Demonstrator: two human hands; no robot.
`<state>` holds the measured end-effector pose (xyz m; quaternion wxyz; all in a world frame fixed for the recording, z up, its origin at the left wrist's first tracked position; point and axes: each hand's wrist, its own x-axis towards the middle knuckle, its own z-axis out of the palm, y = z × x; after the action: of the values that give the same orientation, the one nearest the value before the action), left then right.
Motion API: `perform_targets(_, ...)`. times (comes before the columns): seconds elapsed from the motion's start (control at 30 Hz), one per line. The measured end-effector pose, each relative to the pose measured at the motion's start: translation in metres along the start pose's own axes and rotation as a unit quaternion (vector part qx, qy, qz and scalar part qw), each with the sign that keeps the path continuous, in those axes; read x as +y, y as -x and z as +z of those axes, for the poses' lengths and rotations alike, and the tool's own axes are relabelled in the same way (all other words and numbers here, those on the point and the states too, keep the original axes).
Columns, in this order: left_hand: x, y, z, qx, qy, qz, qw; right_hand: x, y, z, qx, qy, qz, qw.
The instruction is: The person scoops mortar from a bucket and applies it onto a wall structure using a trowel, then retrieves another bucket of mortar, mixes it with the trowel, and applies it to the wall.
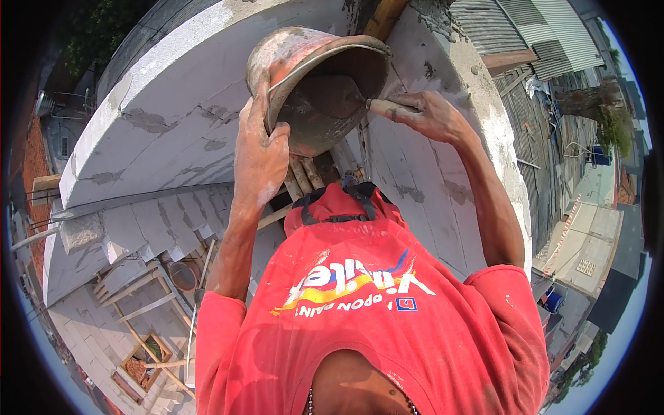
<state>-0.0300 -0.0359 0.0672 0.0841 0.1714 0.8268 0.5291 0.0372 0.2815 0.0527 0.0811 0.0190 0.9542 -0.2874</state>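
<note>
Block walls flank a tilted bucket; left hand clamps its left rim, right hand grips a trowel, seemingly scraping inside; withdrawing it calls for steadiness.

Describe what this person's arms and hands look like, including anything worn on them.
The left hand and right hand are ungloved, and no watch or bracelet shows. Pale, dusty smears mark the left one. The left sleeve and right sleeve are short and red, leaving the forearms bare; the right one has small pale smudges.
</note>
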Motion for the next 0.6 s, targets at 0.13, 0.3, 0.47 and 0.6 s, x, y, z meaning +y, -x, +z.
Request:
perform_targets(0.13, 0.0, 0.001, -0.017, -0.036, 0.006, -0.034, 0.999, 0.0, 0.004, 0.029, -0.138, -0.271, 0.145, 0.942)
perform_targets(0.3, -0.007, 0.006, -0.022, -0.008, -0.005, -0.005, 1.0, -0.009, 0.012, 0.07, -0.131, -0.4, 0.144, 0.896)
perform_targets(0.47, -0.011, 0.008, -0.014, 0.004, 0.158, -0.074, 0.985, -0.029, 0.018, 0.075, -0.128, -0.516, 0.111, 0.84)
perform_targets(0.6, -0.021, 0.002, 0.002, 0.019, 0.349, -0.193, 0.917, -0.027, 0.025, 0.062, -0.079, -0.496, 0.137, 0.854)
